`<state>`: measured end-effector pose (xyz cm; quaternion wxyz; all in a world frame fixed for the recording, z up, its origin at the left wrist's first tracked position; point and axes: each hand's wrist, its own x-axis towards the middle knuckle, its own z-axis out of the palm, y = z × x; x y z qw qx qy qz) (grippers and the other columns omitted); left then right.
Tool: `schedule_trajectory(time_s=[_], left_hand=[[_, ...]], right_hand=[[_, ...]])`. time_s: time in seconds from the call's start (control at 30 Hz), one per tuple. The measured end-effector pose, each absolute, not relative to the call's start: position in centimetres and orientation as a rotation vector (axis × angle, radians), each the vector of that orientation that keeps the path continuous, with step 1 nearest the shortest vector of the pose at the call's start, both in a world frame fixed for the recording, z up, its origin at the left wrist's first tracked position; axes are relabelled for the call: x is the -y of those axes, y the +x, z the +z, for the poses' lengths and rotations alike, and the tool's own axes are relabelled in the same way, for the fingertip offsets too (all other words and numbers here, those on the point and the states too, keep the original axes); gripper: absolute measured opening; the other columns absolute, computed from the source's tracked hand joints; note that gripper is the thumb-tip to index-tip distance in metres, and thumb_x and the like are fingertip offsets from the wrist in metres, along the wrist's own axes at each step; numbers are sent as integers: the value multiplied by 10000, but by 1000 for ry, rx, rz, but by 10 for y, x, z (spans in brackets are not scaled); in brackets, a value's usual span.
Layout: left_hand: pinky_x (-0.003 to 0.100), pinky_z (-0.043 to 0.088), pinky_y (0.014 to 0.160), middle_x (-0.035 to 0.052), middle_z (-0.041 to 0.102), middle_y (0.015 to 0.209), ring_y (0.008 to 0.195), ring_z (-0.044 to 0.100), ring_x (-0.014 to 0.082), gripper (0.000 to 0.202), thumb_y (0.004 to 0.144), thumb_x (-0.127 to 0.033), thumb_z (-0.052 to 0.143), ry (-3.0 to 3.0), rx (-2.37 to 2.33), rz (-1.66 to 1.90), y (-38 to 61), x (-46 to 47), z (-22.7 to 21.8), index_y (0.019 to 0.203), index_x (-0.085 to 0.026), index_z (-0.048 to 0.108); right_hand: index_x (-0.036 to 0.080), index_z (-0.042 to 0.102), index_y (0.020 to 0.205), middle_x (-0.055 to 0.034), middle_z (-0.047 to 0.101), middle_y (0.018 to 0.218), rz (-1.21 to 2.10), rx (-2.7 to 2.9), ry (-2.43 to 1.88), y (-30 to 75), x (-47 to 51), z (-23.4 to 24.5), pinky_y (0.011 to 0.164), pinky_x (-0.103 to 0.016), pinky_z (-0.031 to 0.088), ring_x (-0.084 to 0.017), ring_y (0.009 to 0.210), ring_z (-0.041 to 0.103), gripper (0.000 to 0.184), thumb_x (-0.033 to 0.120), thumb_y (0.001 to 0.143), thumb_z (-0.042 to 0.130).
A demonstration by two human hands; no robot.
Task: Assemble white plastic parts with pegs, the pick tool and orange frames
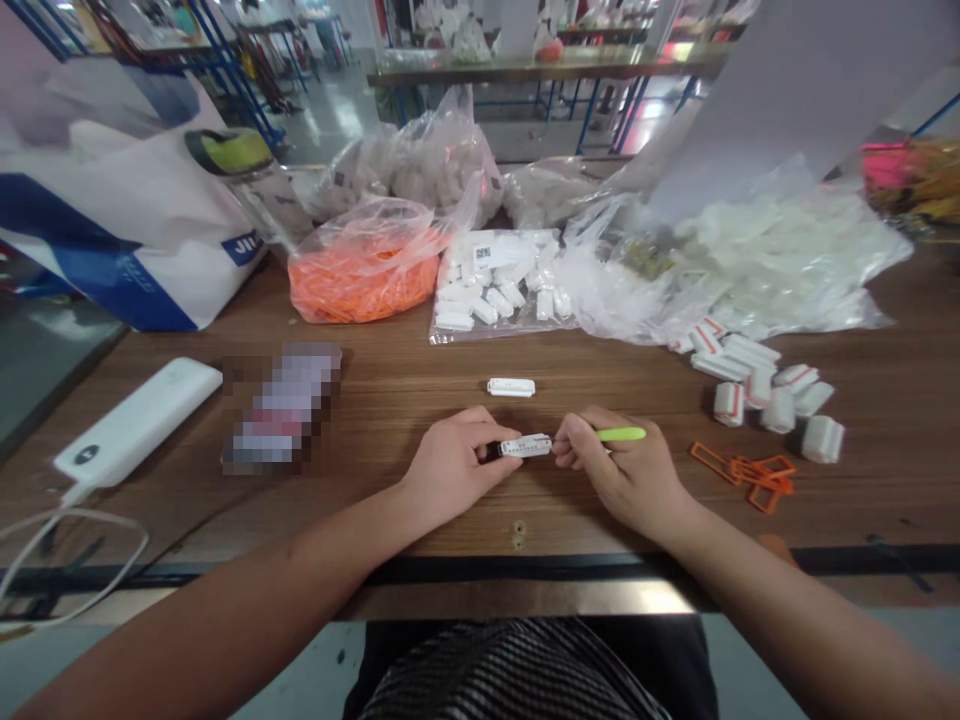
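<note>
At the brown wood-grain table (405, 400), near the middle of its front edge, I can see the left hand (454, 462) pinching a small white oblong piece with dark marks (529, 446) between thumb and fingers. The right hand (615, 465) is curled round a slim lime-green-handled tool (622, 434), its tip at the piece. Orange rectangular plastic frames (750, 470) lie towards the front right corner.

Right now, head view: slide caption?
Left hand holds a small white part; right hand holds a green tool at its end.
</note>
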<state>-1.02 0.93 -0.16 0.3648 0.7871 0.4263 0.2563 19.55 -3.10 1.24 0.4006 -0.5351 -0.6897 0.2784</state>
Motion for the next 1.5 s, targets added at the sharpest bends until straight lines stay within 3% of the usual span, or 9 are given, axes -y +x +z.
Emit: schedule_trajectory(time_s=[0.17,0.5,0.7,0.97,1.17,1.5], left_hand=[[231,395,557,-14,607,756,577,489,91,215,773,-207,706,2026,-1099,638,-10,-9,-1,979,-241,759],[231,394,550,-10,615,755,569,482,89,204,770,-212,706,2037,-1094,652,-10,-9,-1,964,-236,761],[232,393,549,-11,613,752,566,483,91,203,776,-212,700,2035,-1105,649,-10,-9,-1,969,-240,759],[227,386,541,-12,605,752,562,478,85,200,770,-210,715,2014,-1120,656,-10,-8,-1,965,-215,758],[233,390,552,-17,596,744,566,479,87,212,765,-212,714,2028,-1116,636,-10,-9,0,970,-238,761],[237,397,559,-13,595,742,572,488,92,199,774,-227,703,2049,-1104,638,-11,-9,-2,966,-235,756]], right_hand=[[169,598,681,-25,655,595,916,1402,-1339,196,29,11,437,-197,507,-108,475,630,373,382,954,459],[161,604,674,-23,648,572,946,1385,-1335,195,28,10,413,-184,501,-99,451,618,373,392,938,477],[167,590,678,-22,650,582,894,1463,-1377,195,28,11,422,-189,499,-101,461,623,376,377,956,449],[176,603,712,-14,651,640,649,1811,-1367,194,34,15,542,-227,508,-107,544,628,329,317,968,453],[167,595,677,-22,641,582,876,1391,-1369,198,28,12,429,-206,506,-115,470,629,382,403,947,462],[160,612,682,-39,652,589,916,1340,-1383,198,27,10,429,-228,513,-129,472,634,406,472,919,505]])
